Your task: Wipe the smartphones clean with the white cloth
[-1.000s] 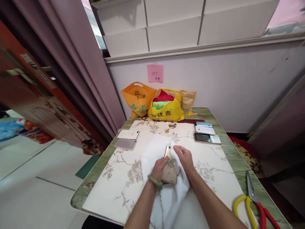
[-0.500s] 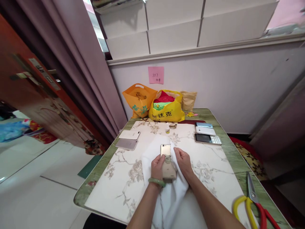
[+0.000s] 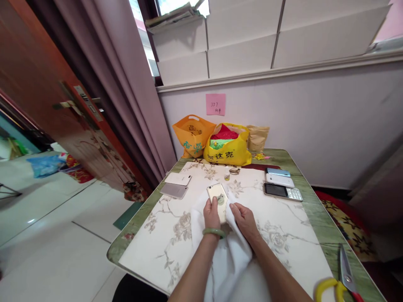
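My left hand, with a green bangle on its wrist, is closed around a gold phone and holds it back side up above a white cloth. A round ring holder sits on the phone's back. My right hand rests right beside the phone, its fingers curled on the cloth's folds. The cloth lies on a flowered sheet that covers the green table.
Two phones lie at the left of the sheet, three more at the right. A small bottle stands behind. Orange and yellow bags and a brown pouch line the wall. Scissors lie at bottom right.
My left hand has turned the gold phone from edge-on to back side up and raised it a little farther from me. The camera view has shifted up and left.
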